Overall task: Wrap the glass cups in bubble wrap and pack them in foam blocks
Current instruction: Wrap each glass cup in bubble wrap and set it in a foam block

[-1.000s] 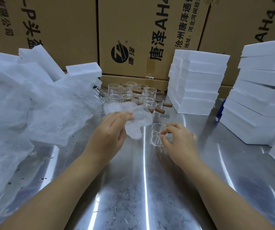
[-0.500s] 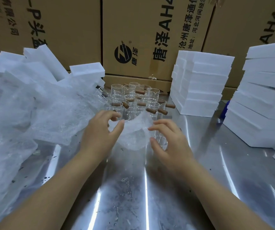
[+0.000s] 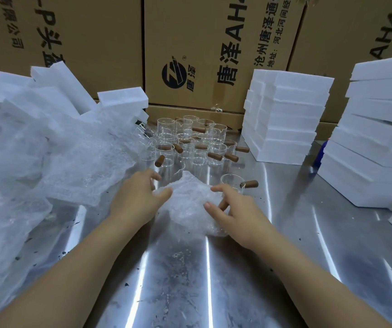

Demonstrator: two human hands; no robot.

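- A crumpled bubble-wrap sheet (image 3: 190, 204) lies on the steel table (image 3: 185, 280); every place below is given from this sheet.
- Left hand (image 3: 138, 197): at the sheet's left edge, thumb tip on the wrap, fingers loosely bent and spread above it with a gap to the thumb. It grips nothing.
- Right hand (image 3: 235, 209): on the sheet's right side, thumb and forefinger spread wide and laid on the wrap. One finger bends down at the edge, and nothing is clasped.
- Lone cup (image 3: 231, 185): upright just past the sheet's far right corner, close to the right fingertips, its brown handle pointing right. It is bare, not wrapped.
- Cup cluster (image 3: 190, 143): beyond the sheet's far edge, many clear cups with brown handles stand packed together, handles at mixed angles.
- Wrap heap (image 3: 48, 162): a big loose pile left of the sheet, reaching the near table edge.
- Loose foam blocks (image 3: 55, 84): beyond and left of the sheet, behind the heap, tilted against each other.
- Foam stack (image 3: 284, 119): beyond and right of the sheet, neatly squared.
- Second foam stack (image 3: 374, 143): farther right, taller, less even.
- Blue object (image 3: 320, 152): between the two stacks, mostly hidden.
- Cartons (image 3: 213, 43): printed brown boxes wall off the far side, behind everything.
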